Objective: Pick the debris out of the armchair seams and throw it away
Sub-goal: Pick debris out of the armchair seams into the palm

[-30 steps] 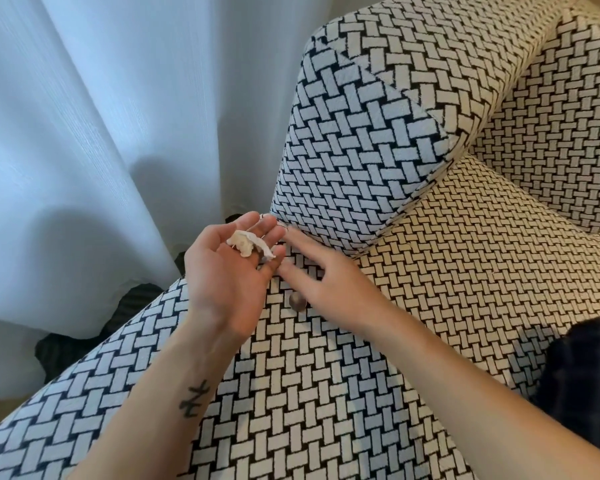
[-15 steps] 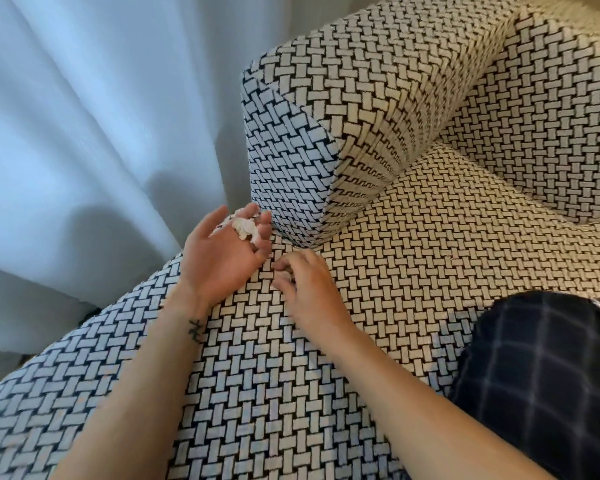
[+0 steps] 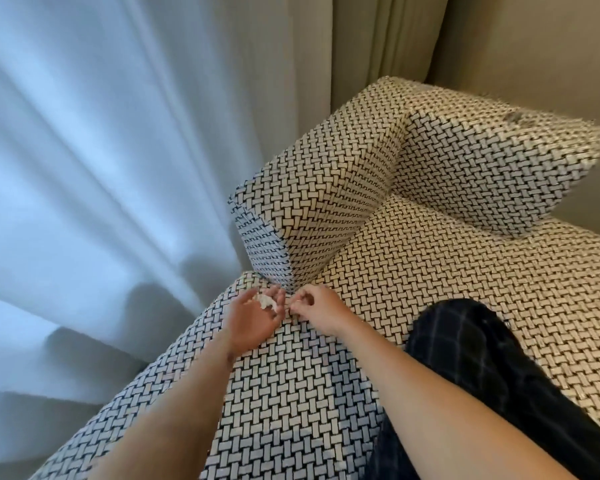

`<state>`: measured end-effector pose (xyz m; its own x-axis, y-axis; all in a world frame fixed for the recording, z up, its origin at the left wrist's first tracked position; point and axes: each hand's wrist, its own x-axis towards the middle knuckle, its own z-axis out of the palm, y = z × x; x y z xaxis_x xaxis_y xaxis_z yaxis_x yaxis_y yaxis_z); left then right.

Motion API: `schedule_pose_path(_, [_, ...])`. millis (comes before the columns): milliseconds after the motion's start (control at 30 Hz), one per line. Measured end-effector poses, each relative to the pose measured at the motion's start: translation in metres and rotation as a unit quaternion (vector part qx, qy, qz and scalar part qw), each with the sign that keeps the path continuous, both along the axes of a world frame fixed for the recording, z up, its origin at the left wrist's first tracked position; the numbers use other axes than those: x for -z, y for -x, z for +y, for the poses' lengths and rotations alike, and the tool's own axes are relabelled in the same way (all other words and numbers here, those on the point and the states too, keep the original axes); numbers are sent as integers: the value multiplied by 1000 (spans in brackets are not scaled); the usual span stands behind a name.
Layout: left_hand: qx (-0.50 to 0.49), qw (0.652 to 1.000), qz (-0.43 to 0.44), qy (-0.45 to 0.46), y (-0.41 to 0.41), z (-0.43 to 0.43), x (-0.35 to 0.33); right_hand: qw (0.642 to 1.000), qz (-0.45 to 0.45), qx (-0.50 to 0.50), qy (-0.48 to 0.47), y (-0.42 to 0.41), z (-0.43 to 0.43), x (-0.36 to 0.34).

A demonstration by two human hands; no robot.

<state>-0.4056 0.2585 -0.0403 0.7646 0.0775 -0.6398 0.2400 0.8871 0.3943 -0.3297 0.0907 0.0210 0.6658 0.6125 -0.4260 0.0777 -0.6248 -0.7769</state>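
Observation:
The armchair [image 3: 430,289] is covered in a black-and-white woven pattern. My left hand [image 3: 253,322] lies palm up on the seat's front corner, just below the armrest [image 3: 326,209]. A crumpled white scrap of debris [image 3: 265,301] rests on its relaxed fingers. My right hand [image 3: 317,310] is beside it at the foot of the armrest, where the seam meets the seat. Its fingers are curled and its thumb and fingertips pinch together near my left fingertips. Whatever it pinches is hidden inside the fingers.
A white sheer curtain [image 3: 101,168] hangs close on the left, with a beige curtain [image 3: 361,46] and a wall behind the chair. My leg in dark checked trousers [image 3: 482,368] lies on the seat at the right. The back cushion [image 3: 492,168] stands at the far right.
The small brown piece that lay on the seat a second ago is gone from sight. My right hand came over it, curled and lifted toward my left hand. My head pulled back and up.

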Motion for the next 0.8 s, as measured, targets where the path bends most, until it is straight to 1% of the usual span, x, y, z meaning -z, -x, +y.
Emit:
schedule_pose_path(33, [3, 1000, -9, 9, 0, -3, -4, 1000, -6, 7, -16, -3, 1, -4])
schedule_pose_path(167, [-16, 996, -66, 64, -4, -59, -27, 998, -25, 19, -54, -10, -31, -22])
schedule_pose_path(300, [-29, 988, -108, 109, -28, -113, -57, 994, -40, 25, -99, -33, -71, -48])
schedule_pose_path(433, [8, 990, -121, 67, -75, -154, -97, 985, -70, 66, -142, -74, -123, -80])
schedule_pose_path(533, [39, 990, -129, 49, -117, -183, -125, 980, -85, 99, -147, -104, -159, -103])
schedule_pose_path(667, [26, 991, -115, 62, -173, -228, -151, 972, -114, 140, -151, -153, -202, -122])
schedule_pose_path(800, [13, 993, -103, 58, -218, -263, -167, 970, -134, 163, -119, -202, -235, -133])
